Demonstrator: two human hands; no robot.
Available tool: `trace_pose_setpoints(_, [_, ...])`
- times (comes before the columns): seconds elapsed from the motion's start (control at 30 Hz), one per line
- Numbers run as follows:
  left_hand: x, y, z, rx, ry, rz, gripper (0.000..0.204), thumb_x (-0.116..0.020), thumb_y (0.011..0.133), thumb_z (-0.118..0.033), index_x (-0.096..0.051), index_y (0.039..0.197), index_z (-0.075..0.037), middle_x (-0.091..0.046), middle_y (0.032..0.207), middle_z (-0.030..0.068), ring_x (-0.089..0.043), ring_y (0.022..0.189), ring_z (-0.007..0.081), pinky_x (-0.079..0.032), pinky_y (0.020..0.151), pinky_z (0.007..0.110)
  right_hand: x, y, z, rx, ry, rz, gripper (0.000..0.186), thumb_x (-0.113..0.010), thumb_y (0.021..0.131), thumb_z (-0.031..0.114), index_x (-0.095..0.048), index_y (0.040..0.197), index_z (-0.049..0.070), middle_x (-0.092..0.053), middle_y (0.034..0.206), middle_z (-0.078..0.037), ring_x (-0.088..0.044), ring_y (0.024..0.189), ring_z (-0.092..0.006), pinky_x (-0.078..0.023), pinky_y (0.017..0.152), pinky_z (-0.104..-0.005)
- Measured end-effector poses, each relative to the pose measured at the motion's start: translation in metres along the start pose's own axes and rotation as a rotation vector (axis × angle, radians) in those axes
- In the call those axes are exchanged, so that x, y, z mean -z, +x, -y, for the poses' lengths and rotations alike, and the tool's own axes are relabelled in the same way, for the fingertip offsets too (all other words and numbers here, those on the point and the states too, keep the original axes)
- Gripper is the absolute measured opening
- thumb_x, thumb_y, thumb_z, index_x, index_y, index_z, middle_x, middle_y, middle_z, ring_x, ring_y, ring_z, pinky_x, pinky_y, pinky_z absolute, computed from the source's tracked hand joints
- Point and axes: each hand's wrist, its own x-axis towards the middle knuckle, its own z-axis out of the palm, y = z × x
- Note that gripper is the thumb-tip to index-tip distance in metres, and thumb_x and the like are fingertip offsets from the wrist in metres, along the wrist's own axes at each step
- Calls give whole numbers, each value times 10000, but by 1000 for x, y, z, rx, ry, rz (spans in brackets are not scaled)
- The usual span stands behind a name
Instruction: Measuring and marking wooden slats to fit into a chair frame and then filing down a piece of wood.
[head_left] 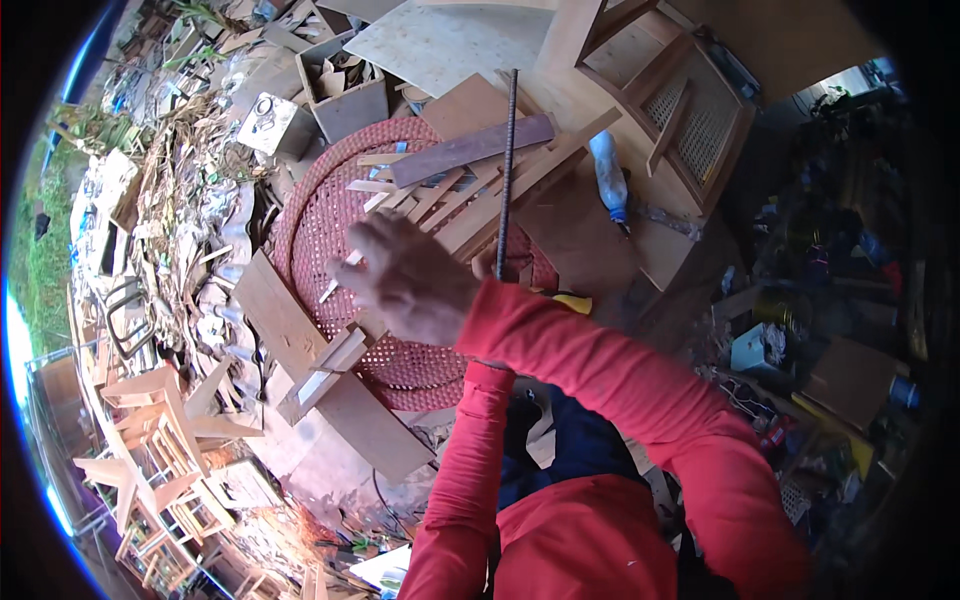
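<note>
My right hand (405,280) reaches across above a round red woven surface (310,220). Its fingers are bent but apart and slightly blurred. Past the fingertips shows a thin pale wooden strip (331,289); I see no firm hold on it. The left arm (470,450) rises underneath the right forearm, which hides my left hand and its fingers. Close by stands a dark ribbed metal rod (508,160), its lower end behind the right sleeve. Several wooden slats (480,215) and a purplish-brown board (470,150) lie on the woven surface.
Flat boards (285,315) and a small wooden block piece (335,362) lie at the left. A plastic bottle (608,175) rests beyond the slats, near a wooden frame with woven cane (685,110). A box of offcuts (350,110) stands behind; wooden chair frames (165,450) stand lower left.
</note>
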Motion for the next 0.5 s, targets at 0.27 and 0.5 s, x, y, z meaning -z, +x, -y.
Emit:
trace_pose_setpoints(0.27, [3,-14,-3,-117,-12,-10,273,-591,1163,-164,-548,1397,-28,-726,985,73,-677,818,178,-547,714,346,-109,-17,-16,-433,-503,579,569,-465,1108,300,-468,1635,84,-574,1506,-236,-481,1459,-481,-73,1276,-850])
trace_pose_setpoints(0.5, [13,-29,-19,-126,-41,-9,241,-577,1157,-133,-560,1373,-28,-715,957,76,-670,806,171,-543,710,343,-140,-27,-36,-478,-587,668,442,-447,1114,284,-610,1462,66,-582,1460,-258,-485,1423,-534,-63,1253,-893])
